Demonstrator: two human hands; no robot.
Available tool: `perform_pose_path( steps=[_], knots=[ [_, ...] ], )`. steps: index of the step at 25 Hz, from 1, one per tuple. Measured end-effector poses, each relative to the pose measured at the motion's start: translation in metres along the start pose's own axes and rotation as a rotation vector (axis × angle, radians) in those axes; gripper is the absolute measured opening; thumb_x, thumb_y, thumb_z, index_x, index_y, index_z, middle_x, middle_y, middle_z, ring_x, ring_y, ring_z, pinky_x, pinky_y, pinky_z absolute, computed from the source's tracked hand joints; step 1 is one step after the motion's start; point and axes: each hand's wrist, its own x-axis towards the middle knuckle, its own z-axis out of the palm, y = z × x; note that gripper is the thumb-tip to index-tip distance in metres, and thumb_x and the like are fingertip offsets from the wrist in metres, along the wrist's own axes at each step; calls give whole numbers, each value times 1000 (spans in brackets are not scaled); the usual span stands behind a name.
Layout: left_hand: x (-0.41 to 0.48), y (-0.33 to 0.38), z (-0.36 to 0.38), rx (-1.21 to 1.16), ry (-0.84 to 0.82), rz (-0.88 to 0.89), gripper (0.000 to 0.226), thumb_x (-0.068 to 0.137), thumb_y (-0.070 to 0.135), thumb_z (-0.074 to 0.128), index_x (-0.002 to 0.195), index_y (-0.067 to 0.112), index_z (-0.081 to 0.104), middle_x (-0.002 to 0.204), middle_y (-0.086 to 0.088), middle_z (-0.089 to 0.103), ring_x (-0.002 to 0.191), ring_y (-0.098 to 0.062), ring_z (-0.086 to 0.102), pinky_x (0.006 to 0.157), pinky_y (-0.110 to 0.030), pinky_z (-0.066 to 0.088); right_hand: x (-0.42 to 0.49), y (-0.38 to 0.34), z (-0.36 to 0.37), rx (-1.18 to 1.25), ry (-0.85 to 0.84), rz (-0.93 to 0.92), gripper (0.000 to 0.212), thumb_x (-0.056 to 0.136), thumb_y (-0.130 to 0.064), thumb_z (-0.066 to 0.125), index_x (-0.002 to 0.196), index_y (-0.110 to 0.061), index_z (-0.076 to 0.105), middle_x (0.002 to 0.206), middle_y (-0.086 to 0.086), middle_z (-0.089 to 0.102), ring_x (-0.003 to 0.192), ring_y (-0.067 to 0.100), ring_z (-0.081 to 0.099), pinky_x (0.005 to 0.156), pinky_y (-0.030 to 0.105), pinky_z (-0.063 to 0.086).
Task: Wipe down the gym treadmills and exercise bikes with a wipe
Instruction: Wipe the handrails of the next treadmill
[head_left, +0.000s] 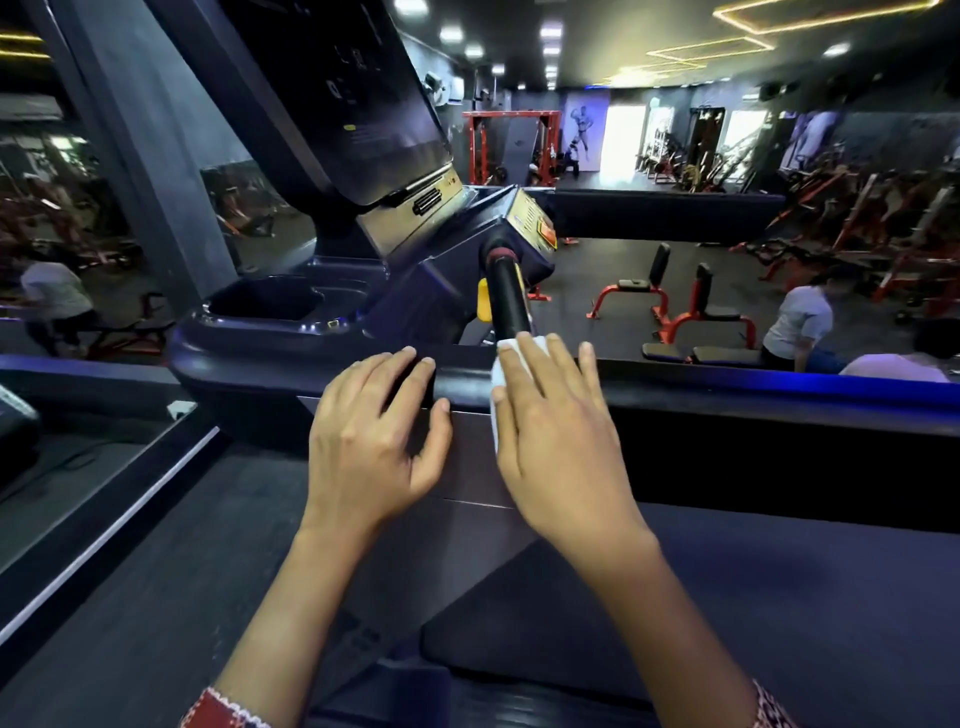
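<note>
A dark treadmill fills the view, with its console screen (358, 104) tilted up at the top and a black crossbar (462, 382) running across the middle. My right hand (556, 431) lies flat with straight fingers on a white wipe (500, 379), pressing it onto the crossbar where a black handgrip (506, 296) meets it. My left hand (374, 436) rests open on the bar just to the left, holding nothing. Most of the wipe is hidden under my right hand.
A cup-holder tray (270, 304) sits left of the console. The treadmill belt (727, 597) lies below my arms. Red and black benches (675, 306) stand on the gym floor beyond, with a person in a grey shirt (795, 322) bent over at the right.
</note>
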Motion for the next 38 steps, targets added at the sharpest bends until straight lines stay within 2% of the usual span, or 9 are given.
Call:
perform_pose_path(
  steps=[10, 14, 18, 22, 25, 29, 33, 36, 38],
  knots=[
    [-5, -99, -24, -72, -46, 1, 33, 87, 25, 54, 101, 0, 71, 103, -14, 69, 94, -31, 63, 83, -39, 45, 27, -82, 38, -68, 41, 136, 39, 96, -24, 31, 109, -7, 64, 110, 8, 64, 108, 30, 57, 112, 49, 18],
    [-11, -123, -24, -149, -51, 91, 32, 88, 21, 55, 103, -2, 70, 107, -17, 68, 94, -34, 64, 84, -42, 49, 34, -118, 55, -86, -14, -29, 43, 95, -27, 31, 109, -7, 66, 107, 9, 67, 103, 31, 60, 105, 50, 35],
    [-18, -140, -24, -209, -18, 102, 30, 87, 17, 56, 105, -4, 69, 109, -20, 67, 98, -36, 64, 86, -46, 50, 41, -134, 71, -146, 67, 119, 44, 97, -28, 27, 102, -8, 65, 102, 7, 66, 105, 31, 58, 111, 53, 23],
    [-26, -151, -22, -250, -16, 120, 33, 88, 16, 55, 112, -4, 67, 116, -21, 64, 106, -36, 61, 93, -48, 47, 9, -124, 90, -229, 218, -116, 43, 102, -26, 32, 134, -5, 54, 140, 15, 51, 134, 32, 43, 114, 55, 19],
    [-37, -148, -16, -238, -23, 108, 38, 92, 19, 54, 122, -3, 61, 125, -22, 59, 118, -34, 52, 108, -47, 35, -15, -113, 98, -227, 377, 83, 45, 101, -20, 35, 144, -4, 39, 151, 15, 34, 145, 30, 21, 116, 56, 9],
    [-40, -145, -10, -259, -5, 121, 38, 93, 19, 54, 123, -4, 59, 128, -23, 57, 124, -33, 47, 114, -45, 25, -28, -106, 116, -296, 355, -242, 61, 96, -14, 45, 152, -9, 19, 159, 9, 12, 148, 22, 10, 119, 46, 4],
    [-42, -135, -5, -249, 41, 195, 36, 92, 16, 56, 121, -4, 60, 128, -23, 56, 125, -31, 46, 114, -41, 25, -37, -94, 119, -204, 431, 48, 58, 103, -24, 27, 153, -14, 0, 161, 1, -10, 148, 20, -3, 119, 46, -2],
    [-46, -123, 1, -258, 57, 211, 35, 92, 12, 56, 123, -2, 59, 130, -22, 54, 127, -31, 44, 116, -40, 22, -45, -82, 118, -333, 351, -262, 62, 100, -22, 36, 154, -14, 5, 161, 1, -4, 148, 19, 1, 118, 46, -3],
    [-47, -113, 5, -262, 72, 246, 36, 92, 12, 55, 126, 1, 56, 131, -20, 53, 127, -30, 45, 117, -39, 21, -48, -61, 108, -341, 397, -139, 58, 103, -28, 30, 154, -16, 5, 161, 0, -4, 148, 19, 1, 117, 48, -5]
  ],
)
